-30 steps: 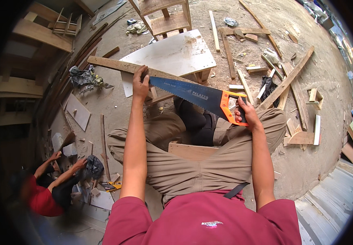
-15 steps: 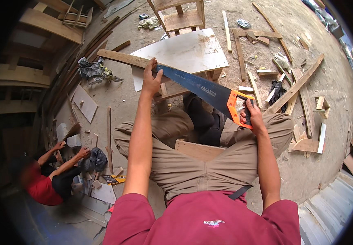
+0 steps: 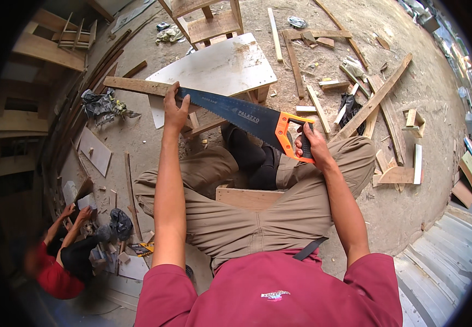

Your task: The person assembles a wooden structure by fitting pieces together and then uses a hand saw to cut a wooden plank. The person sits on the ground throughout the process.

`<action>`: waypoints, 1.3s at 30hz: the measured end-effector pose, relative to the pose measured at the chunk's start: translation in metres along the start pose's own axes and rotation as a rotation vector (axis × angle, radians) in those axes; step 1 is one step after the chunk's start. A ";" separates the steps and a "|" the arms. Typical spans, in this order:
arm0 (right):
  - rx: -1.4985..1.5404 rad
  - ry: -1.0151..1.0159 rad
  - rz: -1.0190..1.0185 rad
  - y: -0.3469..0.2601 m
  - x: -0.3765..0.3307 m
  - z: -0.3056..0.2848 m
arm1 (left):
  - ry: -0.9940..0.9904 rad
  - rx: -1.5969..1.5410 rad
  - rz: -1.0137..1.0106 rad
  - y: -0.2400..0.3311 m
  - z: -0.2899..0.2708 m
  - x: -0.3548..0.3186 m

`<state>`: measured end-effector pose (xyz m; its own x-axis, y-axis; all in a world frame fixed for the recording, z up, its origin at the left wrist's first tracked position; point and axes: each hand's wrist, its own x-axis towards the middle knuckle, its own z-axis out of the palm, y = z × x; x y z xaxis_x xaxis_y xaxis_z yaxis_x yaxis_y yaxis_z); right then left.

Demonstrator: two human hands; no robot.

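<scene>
A hand saw [image 3: 238, 111] with a dark blue blade and an orange-and-black handle lies across in front of me, its toothed edge facing me. My right hand [image 3: 313, 144] is wrapped round the saw's handle. My left hand [image 3: 176, 109] is closed on a wooden strip [image 3: 132, 85] where it meets the blade's tip; the thumb is close to the blade. The strip points off to the far left, over a white board [image 3: 214, 71] that rests on a wooden frame. How far the strip runs behind the blade is hidden.
Between my crossed legs sits a wooden board [image 3: 247, 198]. Long planks [image 3: 375, 98] and offcuts lie at the right, with crumpled black plastic [image 3: 105, 106] at the left. At lower left, another person [image 3: 64, 267] works with both hands. Metal sheeting [image 3: 443, 267] covers the lower right.
The whole view has shifted, so the scene sits further left. My hands, the saw and the strip hold nearly the same pose. The other person's hands have come closer together around a pale piece.
</scene>
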<state>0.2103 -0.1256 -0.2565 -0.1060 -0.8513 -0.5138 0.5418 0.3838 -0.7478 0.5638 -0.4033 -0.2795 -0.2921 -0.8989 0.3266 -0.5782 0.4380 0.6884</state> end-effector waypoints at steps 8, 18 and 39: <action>0.072 -0.116 0.072 -0.001 -0.003 0.000 | 0.164 0.216 -0.054 0.023 0.006 -0.002; 0.093 -0.263 0.104 -0.001 -0.005 -0.002 | 0.135 0.294 -0.029 0.008 -0.005 0.007; 0.151 -0.328 0.165 0.007 -0.002 -0.006 | 0.153 0.358 -0.008 0.014 0.001 0.006</action>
<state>0.2093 -0.1190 -0.2639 0.2519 -0.8609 -0.4420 0.6483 0.4892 -0.5834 0.5532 -0.4024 -0.2685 -0.1848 -0.8818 0.4338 -0.8174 0.3830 0.4303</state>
